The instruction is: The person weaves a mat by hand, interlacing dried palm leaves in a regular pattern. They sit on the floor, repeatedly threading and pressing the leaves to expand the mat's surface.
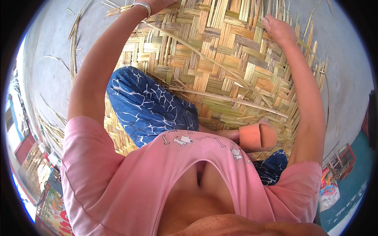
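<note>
A woven mat of pale split-strip material [220, 51], perhaps bamboo, spreads in front of me and under my legs. My left hand [158, 4], with a silver bangle [144, 8] at the wrist, reaches over the mat's far left part. Its fingers run past the upper picture edge. At the far right, my right hand [280, 31] is closed low over the unwoven strip ends, thumb side toward the mat's middle. What lies inside its fingers is hidden. Long loose strips [236, 100] cross the weave between my arms and legs.
My bent leg in blue patterned cloth [145, 102] and an orange slipper [258, 137] rest on the mat. Scattered strips [74, 51] lie on the grey floor [47, 82] at left. A small rack [340, 161] and a plastic bag [330, 192] stand at right.
</note>
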`<state>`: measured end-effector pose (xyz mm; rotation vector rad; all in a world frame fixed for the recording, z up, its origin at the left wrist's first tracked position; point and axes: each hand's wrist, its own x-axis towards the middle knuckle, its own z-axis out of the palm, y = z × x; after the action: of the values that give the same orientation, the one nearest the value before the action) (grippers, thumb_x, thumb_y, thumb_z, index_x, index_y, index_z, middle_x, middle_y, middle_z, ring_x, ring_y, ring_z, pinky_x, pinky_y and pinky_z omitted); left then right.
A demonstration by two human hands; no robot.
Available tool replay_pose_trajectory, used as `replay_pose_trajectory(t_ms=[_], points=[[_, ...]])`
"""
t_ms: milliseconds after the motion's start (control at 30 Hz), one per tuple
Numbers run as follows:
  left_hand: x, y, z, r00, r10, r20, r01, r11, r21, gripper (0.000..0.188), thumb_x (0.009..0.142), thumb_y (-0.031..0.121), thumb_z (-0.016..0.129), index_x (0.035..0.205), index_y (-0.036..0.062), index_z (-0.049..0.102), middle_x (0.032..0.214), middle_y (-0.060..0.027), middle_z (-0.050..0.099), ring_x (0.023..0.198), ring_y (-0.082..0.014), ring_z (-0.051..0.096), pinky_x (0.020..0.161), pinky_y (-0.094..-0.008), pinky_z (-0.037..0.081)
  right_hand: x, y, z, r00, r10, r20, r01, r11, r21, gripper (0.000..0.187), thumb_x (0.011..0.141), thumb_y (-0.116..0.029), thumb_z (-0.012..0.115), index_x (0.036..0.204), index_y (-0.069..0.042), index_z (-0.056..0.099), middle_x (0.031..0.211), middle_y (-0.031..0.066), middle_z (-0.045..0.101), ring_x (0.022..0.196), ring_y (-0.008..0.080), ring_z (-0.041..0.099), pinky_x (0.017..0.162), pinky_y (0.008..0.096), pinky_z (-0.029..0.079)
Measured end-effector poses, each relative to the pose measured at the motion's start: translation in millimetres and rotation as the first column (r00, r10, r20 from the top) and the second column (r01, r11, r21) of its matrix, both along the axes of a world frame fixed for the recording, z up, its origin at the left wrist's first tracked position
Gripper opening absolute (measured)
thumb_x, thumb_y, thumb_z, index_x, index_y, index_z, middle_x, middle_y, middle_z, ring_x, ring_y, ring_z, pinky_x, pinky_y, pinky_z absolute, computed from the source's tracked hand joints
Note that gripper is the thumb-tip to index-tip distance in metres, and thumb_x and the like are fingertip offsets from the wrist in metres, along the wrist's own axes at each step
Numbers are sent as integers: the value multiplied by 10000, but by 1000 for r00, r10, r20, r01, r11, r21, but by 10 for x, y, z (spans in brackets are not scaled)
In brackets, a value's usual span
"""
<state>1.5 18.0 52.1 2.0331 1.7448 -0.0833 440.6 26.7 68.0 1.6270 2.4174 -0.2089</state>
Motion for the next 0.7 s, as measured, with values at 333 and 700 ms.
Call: replay_pose_trajectory(t_ms=[333, 700], points=[[67, -77, 14, 978, -85, -192, 74, 995, -65, 574, 964, 621, 541, 1112, 110, 754, 1107, -183, 725, 1036, -428, 665, 945, -511, 515, 87, 2, -272, 990, 123, 65, -130, 984, 124, 371, 1057, -508, 422, 1037, -183, 601, 784, 126, 696, 747, 387, 677, 644, 523, 540], [709, -285, 258, 992, -11, 123, -45, 893, 448, 268, 935, 224, 658, 1134, 54, 712, 1171, -194, 652, 1120, -408, 612, 970, -486, 513, 428, -712, 33, 451, -568, -688, 588, 769, -250, 392, 1038, -387, 609, 1135, -10, 651, 1110, 146, 723, 937, 210, 723, 794, 338, 587]])
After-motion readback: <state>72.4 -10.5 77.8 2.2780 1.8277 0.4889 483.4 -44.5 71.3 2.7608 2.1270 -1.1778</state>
